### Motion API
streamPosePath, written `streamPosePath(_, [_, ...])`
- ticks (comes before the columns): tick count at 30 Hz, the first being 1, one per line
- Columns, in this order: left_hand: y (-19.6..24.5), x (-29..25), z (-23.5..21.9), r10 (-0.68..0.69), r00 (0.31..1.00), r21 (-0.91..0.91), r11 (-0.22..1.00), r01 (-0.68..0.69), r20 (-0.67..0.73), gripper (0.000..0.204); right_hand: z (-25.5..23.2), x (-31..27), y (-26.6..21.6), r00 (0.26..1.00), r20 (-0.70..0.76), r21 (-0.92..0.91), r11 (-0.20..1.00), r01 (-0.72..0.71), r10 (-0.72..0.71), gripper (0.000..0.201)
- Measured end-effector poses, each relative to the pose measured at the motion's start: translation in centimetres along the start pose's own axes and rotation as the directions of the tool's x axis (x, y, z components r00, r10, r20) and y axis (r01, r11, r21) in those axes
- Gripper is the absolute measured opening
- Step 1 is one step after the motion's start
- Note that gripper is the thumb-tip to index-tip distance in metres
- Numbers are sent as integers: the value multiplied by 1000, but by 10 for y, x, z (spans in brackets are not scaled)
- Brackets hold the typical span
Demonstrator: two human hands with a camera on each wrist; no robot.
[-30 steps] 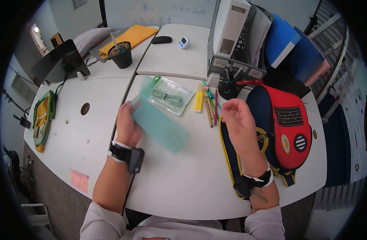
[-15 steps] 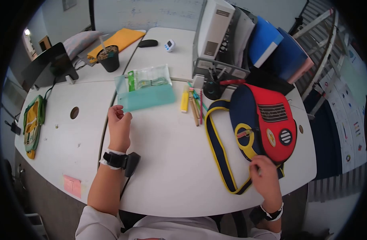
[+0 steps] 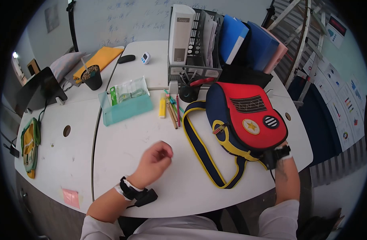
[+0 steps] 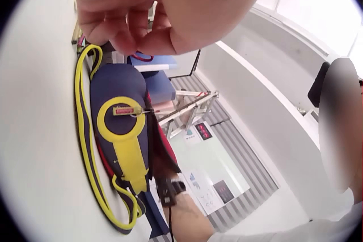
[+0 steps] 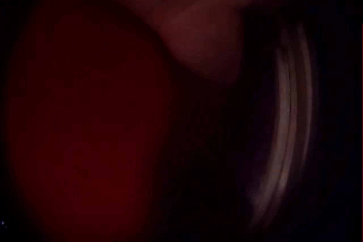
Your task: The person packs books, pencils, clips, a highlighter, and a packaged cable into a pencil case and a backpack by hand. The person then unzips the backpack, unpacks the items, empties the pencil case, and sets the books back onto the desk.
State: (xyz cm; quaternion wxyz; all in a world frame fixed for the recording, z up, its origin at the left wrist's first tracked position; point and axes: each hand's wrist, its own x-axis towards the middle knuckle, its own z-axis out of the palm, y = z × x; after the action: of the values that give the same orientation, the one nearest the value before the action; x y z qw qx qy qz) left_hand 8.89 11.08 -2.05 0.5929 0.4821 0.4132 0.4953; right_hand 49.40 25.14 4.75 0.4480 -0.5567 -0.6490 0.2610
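A red and navy backpack point(image 3: 247, 110) with yellow trim lies on the right of the table, its strap point(image 3: 199, 152) looped toward the left. My right hand point(image 5: 198, 38) reaches in at its near right end, under the red flap; in the head view only a sliver shows, and what its fingers do is hidden. The right wrist view is dark, with red fabric point(image 5: 85, 140) at left and pale curved strips point(image 5: 289, 111) at right. My left hand point(image 3: 154, 162) hovers over the table left of the strap, fingers loosely curled around nothing.
A translucent teal case point(image 3: 129, 110) overlaps a clear packet point(image 3: 137, 86) with a cable. Nearby are a yellow highlighter point(image 3: 162, 106), several pencils point(image 3: 172, 112) and a pen holder point(image 3: 189, 93). File racks point(image 3: 183, 40) stand behind; a green pouch point(image 3: 30, 146) lies far left.
My left hand let go of the teal case, which now lies by the packet, and moved right and nearer. My right hand went down past the backpack and in at its near right end.
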Motion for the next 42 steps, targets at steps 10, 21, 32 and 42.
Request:
streamPosePath(10, [0,37,80,107,849,364,870,-332,517,64,-158,-182,122,973,196,451,870,-197,119,35])
streamPosePath(21, [-23,66,127,208,815,770,267,-580,541,66,11,15,-36,868,487,713,528,-461,99,36])
streamPosePath(32, [-30,143,116,160,953,849,433,-303,258,49,-82,-57,-86,776,395,343,705,-621,491,66])
streamPosePath(42, [-22,97,49,-111,964,-548,804,229,240,43,-14,-198,-92,812,401,675,463,-575,423,91])
